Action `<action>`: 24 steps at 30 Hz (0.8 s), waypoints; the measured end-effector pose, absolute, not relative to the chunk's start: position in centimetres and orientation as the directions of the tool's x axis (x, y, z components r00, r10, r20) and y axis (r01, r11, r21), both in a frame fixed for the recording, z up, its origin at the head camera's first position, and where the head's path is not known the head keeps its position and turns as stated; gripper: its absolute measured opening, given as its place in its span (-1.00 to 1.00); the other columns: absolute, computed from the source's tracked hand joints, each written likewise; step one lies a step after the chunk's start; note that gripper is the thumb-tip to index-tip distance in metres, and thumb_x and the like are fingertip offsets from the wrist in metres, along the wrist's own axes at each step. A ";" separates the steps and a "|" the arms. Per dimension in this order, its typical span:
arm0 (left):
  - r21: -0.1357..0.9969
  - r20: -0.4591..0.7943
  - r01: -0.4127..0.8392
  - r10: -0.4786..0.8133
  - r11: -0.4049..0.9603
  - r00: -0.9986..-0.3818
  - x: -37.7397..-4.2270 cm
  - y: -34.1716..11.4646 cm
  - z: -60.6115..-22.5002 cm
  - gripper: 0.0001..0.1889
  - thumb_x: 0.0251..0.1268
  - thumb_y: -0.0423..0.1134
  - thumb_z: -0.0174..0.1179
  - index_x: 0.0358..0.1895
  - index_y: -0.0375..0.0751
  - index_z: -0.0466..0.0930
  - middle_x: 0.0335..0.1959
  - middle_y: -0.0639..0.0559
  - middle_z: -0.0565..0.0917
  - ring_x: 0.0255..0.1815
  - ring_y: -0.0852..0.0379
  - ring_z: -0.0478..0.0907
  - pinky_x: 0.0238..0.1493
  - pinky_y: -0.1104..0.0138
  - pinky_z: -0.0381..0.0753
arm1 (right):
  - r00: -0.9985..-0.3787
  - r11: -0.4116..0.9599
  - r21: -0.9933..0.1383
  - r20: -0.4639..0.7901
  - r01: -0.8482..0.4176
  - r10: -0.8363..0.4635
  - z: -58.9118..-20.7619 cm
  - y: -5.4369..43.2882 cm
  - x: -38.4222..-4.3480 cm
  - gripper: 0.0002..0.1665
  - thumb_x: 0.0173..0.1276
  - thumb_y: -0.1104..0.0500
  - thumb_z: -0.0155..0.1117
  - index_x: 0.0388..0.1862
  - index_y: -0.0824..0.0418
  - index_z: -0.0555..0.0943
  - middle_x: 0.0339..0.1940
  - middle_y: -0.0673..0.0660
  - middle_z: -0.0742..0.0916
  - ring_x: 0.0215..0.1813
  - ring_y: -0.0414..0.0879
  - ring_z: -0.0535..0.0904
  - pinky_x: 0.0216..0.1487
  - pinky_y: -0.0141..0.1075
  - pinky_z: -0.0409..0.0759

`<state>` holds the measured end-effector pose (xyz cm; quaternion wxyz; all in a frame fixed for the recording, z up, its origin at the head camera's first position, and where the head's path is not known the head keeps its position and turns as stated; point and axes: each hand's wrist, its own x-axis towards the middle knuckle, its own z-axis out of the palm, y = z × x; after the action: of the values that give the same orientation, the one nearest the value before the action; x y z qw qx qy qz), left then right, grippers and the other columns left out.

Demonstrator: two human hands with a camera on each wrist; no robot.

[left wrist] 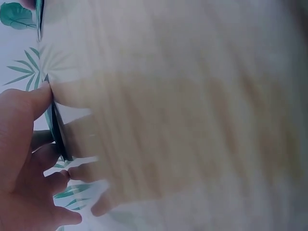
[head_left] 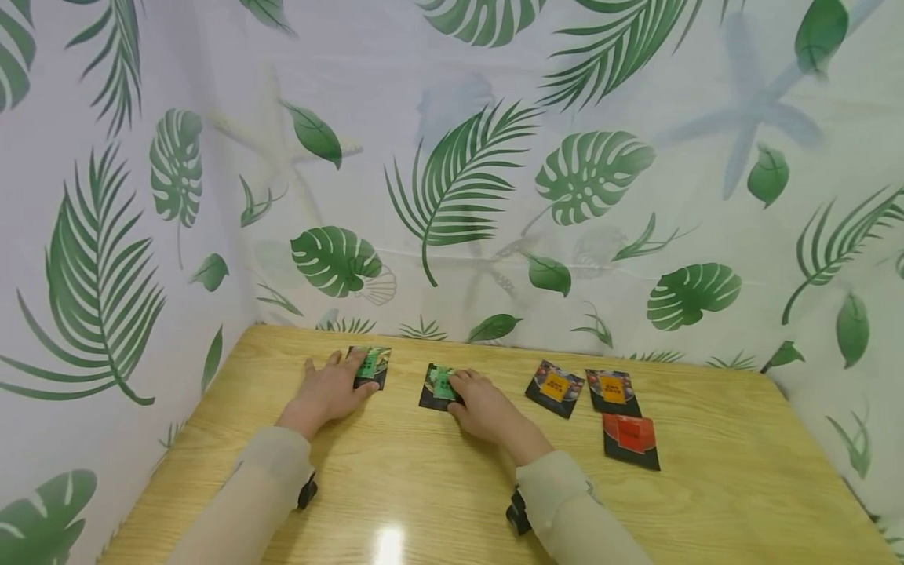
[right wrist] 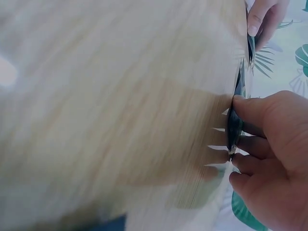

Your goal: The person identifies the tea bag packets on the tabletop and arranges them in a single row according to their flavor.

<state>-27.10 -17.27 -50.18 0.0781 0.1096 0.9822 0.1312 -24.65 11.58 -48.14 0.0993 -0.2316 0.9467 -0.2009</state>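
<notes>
My left hand [head_left: 330, 394] is at the far left of the table, with its thumb and index finger on a small green-and-black packet [head_left: 380, 362]. In the left wrist view that packet [left wrist: 57, 126] shows edge-on between the thumb and fingers, close over the wood, while the outer fingers spread apart. To the right, my right hand [head_left: 489, 408] pinches a second green-and-black packet [head_left: 434, 386]. The right wrist view shows the thumb at one end of this packet [right wrist: 234, 122] and the fingers along its other side. Part of each packet is hidden beneath fingers.
Two dark packets with orange labels, the left one [head_left: 555, 388] tilted and the other [head_left: 613, 392] beside it, lie right of my right hand. A red-and-black packet [head_left: 631, 441] lies just below them. A leaf-print cloth [head_left: 487, 306] borders the wooden table [head_left: 424, 479] behind and at the sides.
</notes>
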 end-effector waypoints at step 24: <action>0.316 -0.159 0.111 0.167 0.942 -0.973 -27.2 -16.9 -49.7 -0.22 0.59 0.17 0.13 0.69 -0.10 0.18 0.62 -0.29 0.34 0.68 -0.37 0.16 0.51 -0.54 0.02 | -0.843 0.793 -0.433 -0.126 -0.428 -0.523 -49.4 7.3 -28.3 -0.33 0.68 0.16 0.11 0.64 0.36 0.29 0.67 0.34 0.36 0.72 0.31 0.17 0.66 0.16 0.25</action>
<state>-27.22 -16.88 -49.75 0.0922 0.0708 0.9812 0.1543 -28.32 7.34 -49.37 0.1202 -0.2530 0.9393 -0.1983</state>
